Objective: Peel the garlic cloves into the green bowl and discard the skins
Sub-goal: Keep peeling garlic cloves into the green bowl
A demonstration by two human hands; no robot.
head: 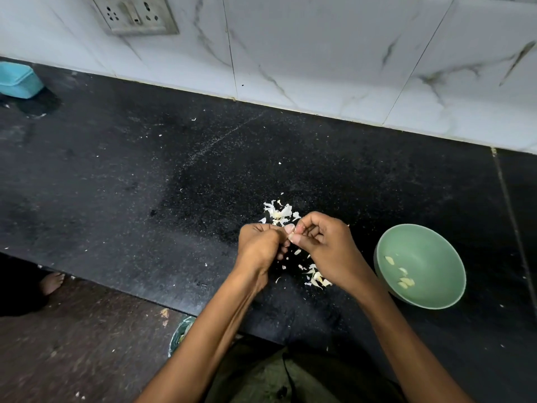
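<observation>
Most of the frame is being filled by a black speckled countertop (145,170), which is being crossed from upper left to right by the foot of a white marble-patterned tile wall (319,48). A brown floor (72,330) is being shown at the lower left, beyond the counter edge. The green bowl (430,245) is being seen at the right of the frame, sitting on the counter just right of the hands, with a few peeled garlic cloves (405,279) lying inside it. A grey socket plate (135,14) is being seen on the wall at the top left; no writing on it is being made out. A light blue box (19,80) is being seen at the far left edge, by the wall. A lined bin (181,333) is being partly shown on the floor below the counter edge. The left hand (260,245) and the right hand (322,245) are being held together above the counter at centre right, fingers curled and fingertips meeting; a small pale piece, seemingly a garlic clove (290,231), is being pinched between them, though it is being mostly hidden. Garlic skins (277,212) are being seen scattered above the hands, and more skins (316,277) below them. No brand, label or readable text is being shown anywhere.
</observation>
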